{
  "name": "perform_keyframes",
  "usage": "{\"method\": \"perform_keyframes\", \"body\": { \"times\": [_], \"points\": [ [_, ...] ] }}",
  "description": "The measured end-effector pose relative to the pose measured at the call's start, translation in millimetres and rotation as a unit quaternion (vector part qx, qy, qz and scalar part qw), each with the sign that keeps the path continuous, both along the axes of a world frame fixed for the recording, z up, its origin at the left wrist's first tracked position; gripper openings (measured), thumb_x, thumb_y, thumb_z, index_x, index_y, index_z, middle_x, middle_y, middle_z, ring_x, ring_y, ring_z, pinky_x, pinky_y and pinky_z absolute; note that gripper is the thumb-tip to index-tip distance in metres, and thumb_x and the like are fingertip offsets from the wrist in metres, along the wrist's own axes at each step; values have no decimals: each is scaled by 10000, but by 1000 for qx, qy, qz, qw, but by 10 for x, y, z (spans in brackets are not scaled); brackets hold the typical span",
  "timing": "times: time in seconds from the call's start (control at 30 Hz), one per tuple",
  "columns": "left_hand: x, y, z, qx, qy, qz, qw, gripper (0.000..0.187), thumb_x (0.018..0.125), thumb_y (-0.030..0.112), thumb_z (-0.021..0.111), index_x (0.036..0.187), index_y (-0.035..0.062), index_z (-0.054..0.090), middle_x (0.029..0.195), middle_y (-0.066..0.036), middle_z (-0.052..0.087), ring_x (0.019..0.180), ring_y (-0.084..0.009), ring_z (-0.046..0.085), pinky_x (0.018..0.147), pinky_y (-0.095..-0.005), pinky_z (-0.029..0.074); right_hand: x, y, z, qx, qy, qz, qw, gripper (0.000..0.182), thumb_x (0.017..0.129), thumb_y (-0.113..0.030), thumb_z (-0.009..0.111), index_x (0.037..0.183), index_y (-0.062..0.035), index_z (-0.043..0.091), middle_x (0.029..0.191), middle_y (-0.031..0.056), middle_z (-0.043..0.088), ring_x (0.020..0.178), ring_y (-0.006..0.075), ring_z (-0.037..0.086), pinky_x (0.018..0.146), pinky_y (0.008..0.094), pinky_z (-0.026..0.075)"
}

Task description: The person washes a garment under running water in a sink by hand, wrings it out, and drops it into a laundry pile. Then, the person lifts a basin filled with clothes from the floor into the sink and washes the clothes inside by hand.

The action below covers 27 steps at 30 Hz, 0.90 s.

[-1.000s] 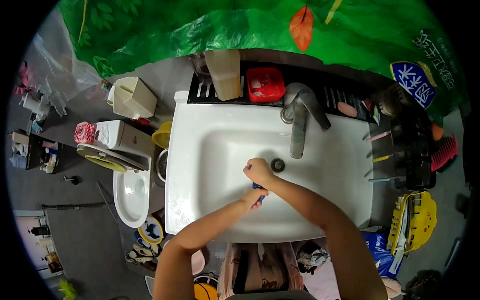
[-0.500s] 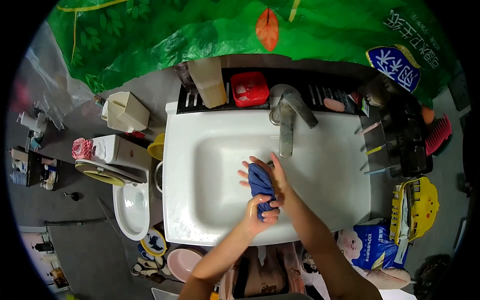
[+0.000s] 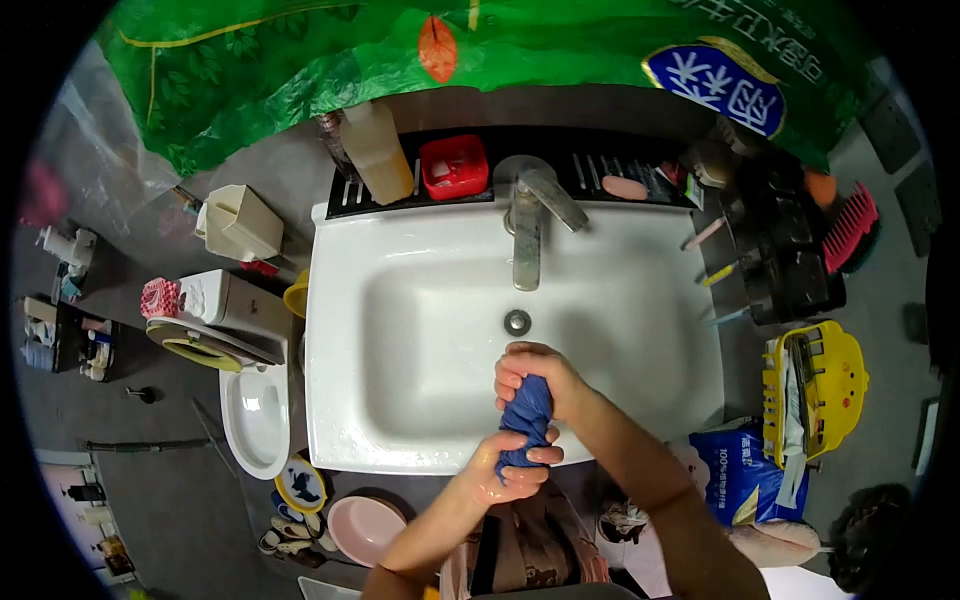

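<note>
A twisted blue cloth (image 3: 528, 410) is stretched between my two hands over the front part of the white sink (image 3: 335, 400). My left hand (image 3: 508, 468) is wrapped around its lower end, close to the sink's front edge. Around the upper end, my right hand (image 3: 545, 378) is closed, with its fingers curled over the fabric. Wet skin glistens on my left hand. Beyond the hands are the drain (image 3: 517, 322) and the metal faucet (image 3: 526, 240), which shows no running water.
A red soap box (image 3: 453, 167), a bottle (image 3: 378, 155) and pink soap (image 3: 625, 187) line the back ledge. On the right are a black holder (image 3: 785, 240) and yellow basket (image 3: 840, 385). The toilet (image 3: 258, 420) and pink basin (image 3: 367, 530) lie left.
My right hand has gone from open fingers beside the cloth to closed around its upper end. Both hands and the cloth sit nearer the sink's front edge, and the drain is uncovered.
</note>
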<state>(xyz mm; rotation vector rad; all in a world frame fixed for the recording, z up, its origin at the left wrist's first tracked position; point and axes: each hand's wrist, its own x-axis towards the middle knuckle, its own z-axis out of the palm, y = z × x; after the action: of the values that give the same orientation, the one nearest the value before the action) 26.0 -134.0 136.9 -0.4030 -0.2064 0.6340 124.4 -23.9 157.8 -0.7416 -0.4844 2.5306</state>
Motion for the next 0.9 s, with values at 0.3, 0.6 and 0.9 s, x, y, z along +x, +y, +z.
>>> {"method": "perform_keyframes", "body": {
  "times": [0.3,0.6,0.9],
  "points": [
    [-36,390,-706,64,568,-141,808,118,697,128,572,727,90,465,574,-18,458,360,-60,309,309,-211,199,-102,172,-741,403,-404,58,819,169,682,-161,588,631,-6,547,573,109,563,538,180,565,517,290,456],
    [61,476,-916,171,775,-120,597,155,622,105,597,550,60,467,494,-21,408,342,-109,325,308,-264,219,-206,-10,-1056,546,-574,-92,604,146,654,-170,574,604,-34,556,600,149,563,572,314,552,542,372,449],
    [-117,217,-785,262,814,-40,517,248,595,140,641,736,-9,502,620,-101,533,480,-180,506,431,-294,397,-213,-275,-1003,390,-567,-297,661,287,718,-295,601,794,-22,559,721,149,581,685,293,567,632,347,449]
  ]
}}
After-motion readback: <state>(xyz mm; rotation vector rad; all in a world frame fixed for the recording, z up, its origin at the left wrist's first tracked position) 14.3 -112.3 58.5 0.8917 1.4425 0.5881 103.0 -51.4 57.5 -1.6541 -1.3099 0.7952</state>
